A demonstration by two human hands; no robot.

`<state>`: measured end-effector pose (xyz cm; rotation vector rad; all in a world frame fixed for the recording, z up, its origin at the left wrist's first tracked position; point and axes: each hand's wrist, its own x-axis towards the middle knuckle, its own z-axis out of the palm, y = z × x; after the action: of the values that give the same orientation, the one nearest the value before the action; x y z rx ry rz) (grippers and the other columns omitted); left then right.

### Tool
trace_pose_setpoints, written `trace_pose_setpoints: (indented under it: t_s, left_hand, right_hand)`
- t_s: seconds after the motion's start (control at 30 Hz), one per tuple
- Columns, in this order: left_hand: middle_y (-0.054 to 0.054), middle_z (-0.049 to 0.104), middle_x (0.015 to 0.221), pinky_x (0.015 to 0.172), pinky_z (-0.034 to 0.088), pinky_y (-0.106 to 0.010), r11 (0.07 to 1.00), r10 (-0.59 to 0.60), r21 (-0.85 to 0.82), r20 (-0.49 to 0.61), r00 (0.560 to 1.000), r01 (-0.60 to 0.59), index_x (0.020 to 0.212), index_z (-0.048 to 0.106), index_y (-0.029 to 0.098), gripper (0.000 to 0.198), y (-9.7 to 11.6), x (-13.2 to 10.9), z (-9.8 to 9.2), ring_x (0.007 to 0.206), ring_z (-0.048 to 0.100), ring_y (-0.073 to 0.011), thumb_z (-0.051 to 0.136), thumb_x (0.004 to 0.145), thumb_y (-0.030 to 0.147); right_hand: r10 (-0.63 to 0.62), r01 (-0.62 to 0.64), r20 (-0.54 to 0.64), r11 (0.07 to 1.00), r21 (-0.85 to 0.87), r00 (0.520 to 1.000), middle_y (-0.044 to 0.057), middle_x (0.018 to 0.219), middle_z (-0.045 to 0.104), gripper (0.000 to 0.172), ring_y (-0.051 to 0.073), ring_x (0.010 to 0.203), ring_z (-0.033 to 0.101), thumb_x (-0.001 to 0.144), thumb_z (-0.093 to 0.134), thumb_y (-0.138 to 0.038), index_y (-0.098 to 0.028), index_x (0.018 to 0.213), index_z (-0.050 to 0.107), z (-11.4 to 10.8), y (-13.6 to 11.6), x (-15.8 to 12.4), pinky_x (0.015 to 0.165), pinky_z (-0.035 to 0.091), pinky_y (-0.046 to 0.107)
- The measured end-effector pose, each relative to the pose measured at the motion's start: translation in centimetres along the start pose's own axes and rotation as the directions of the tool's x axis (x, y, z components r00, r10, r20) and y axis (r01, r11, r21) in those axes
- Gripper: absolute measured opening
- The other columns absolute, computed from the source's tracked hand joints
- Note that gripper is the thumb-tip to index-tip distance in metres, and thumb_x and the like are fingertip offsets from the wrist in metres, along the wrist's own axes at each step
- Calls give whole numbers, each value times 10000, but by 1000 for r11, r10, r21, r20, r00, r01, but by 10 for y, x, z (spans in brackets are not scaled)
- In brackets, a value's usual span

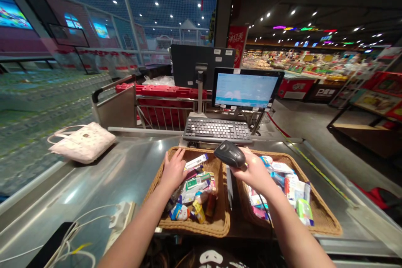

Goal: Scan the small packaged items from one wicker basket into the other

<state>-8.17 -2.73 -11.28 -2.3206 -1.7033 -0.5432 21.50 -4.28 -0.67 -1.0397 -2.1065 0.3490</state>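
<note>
My right hand is wrapped around a black barcode scanner, held between two wicker baskets with its head pointing left. My left hand reaches into the far left corner of the left basket, fingers stretched out, beside a long white box. Whether the fingertips touch the box I cannot tell. Small packaged goods fill that basket, among them a green-and-white box and a blue-and-white figure-shaped item. The right basket holds more packs, including a green-and-white pack; my right forearm hides part of it.
Beyond the baskets are a black keyboard and a lit monitor. A pale handbag lies on the metal counter to the left. White cables, a power strip and a dark phone-like slab occupy the near left.
</note>
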Motion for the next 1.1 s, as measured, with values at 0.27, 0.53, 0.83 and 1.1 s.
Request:
trace_pose_setpoints:
  t_s: [0.27, 0.53, 0.83, 1.1]
  left_hand:
    - [-153, 538, 1399, 1144, 117, -667, 999, 9, -39, 196, 981, -1, 814, 712, 204, 97, 8, -8, 20, 1359, 421, -333, 635, 754, 205]
    - [-168, 530, 1403, 1138, 163, -652, 997, 13, -81, 310, 950, 13, 973, 706, 209, 216, 18, -9, 29, 1349, 435, -332, 647, 777, 276]
    - [-164, 464, 1462, 1129, 155, -669, 999, 4, -40, 238, 971, 5, 1010, 686, 197, 232, 16, 0, 29, 1382, 387, -336, 574, 847, 316]
    - [-138, 415, 1502, 1140, 179, -645, 940, 276, -248, 144, 950, -236, 1079, 655, 206, 266, 119, 39, 16, 1395, 361, -318, 592, 851, 329]
  right_hand:
    - [13, -12, 17, 999, -31, 1000, 56, 1134, 697, 277, 260, 1055, 630, 711, 600, -160, -239, 969, 661, 3, -1, 2, 957, 455, 429]
    - [29, -29, 7, 1000, -2, 1000, 55, 1050, 696, 231, 245, 982, 630, 711, 594, -153, -225, 925, 644, 3, 0, -3, 881, 485, 383]
    - [242, -263, -171, 958, -115, 955, 45, 872, 666, 125, 224, 816, 615, 731, 607, -220, -207, 854, 627, -42, 26, -38, 743, 493, 334]
    - [276, -347, -345, 924, -163, 897, 57, 845, 661, 148, 227, 788, 622, 740, 624, -295, -180, 834, 633, -87, 51, -70, 728, 489, 338]
